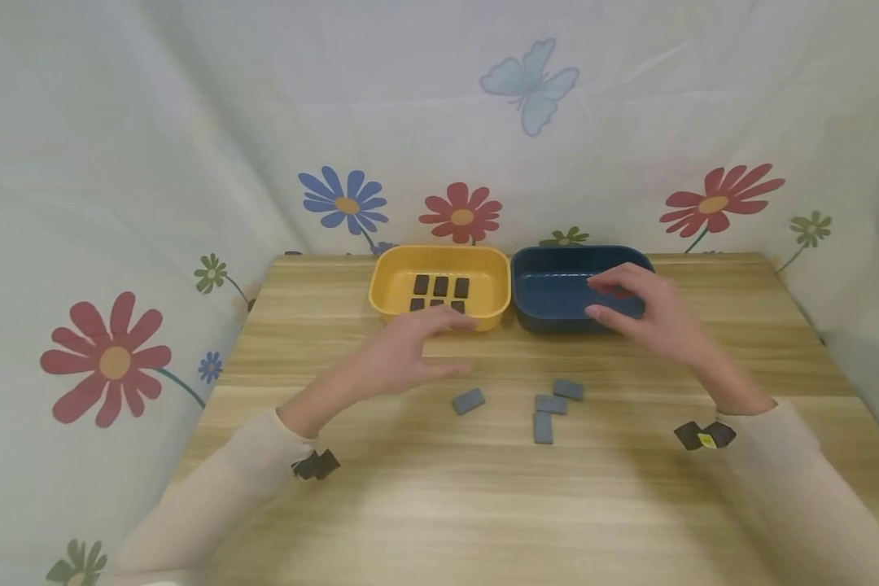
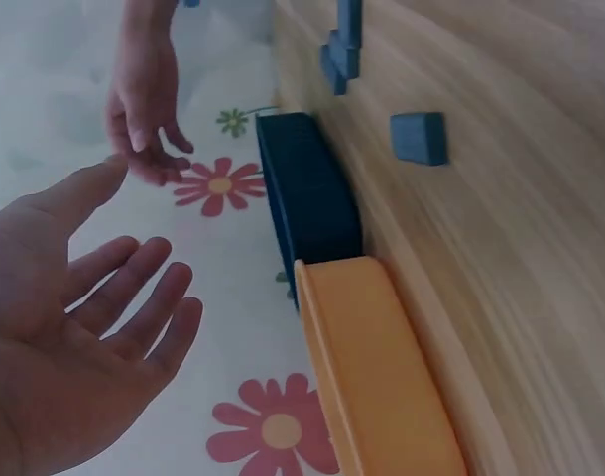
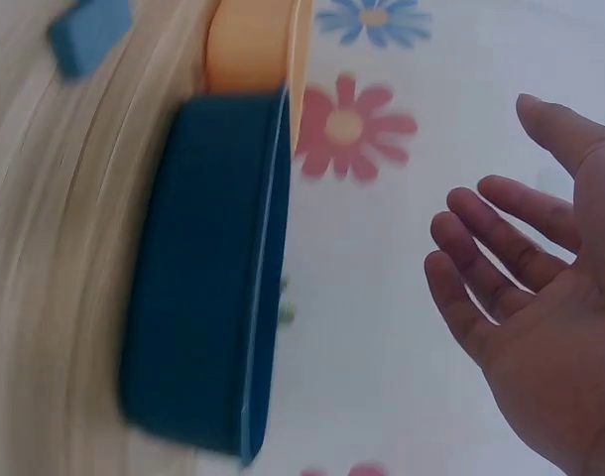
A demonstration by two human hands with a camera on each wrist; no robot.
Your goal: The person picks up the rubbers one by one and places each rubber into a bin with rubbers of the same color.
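Observation:
My left hand (image 1: 410,350), with nothing in its grasp, is over the near edge of the yellow box (image 1: 498,281). Inside that box several dark rectangular tiles (image 1: 440,286) lie in two rows, the front row partly hidden by the hand. The right hand (image 1: 652,313) hovers over the right side of the dark blue box (image 1: 549,293). Loosely spread, empty fingers show on the left hand (image 2: 74,327) in the left wrist view and on the right hand (image 3: 541,268) in the right wrist view. A lone grey tile (image 1: 469,400) lies near the left hand.
Three more grey tiles lie close together on the wooden table (image 1: 447,513): an upper one (image 1: 568,389), a middle one (image 1: 551,404) and a lower one (image 1: 543,427). Both boxes stand side by side at the back, before a flowered curtain (image 1: 593,163).

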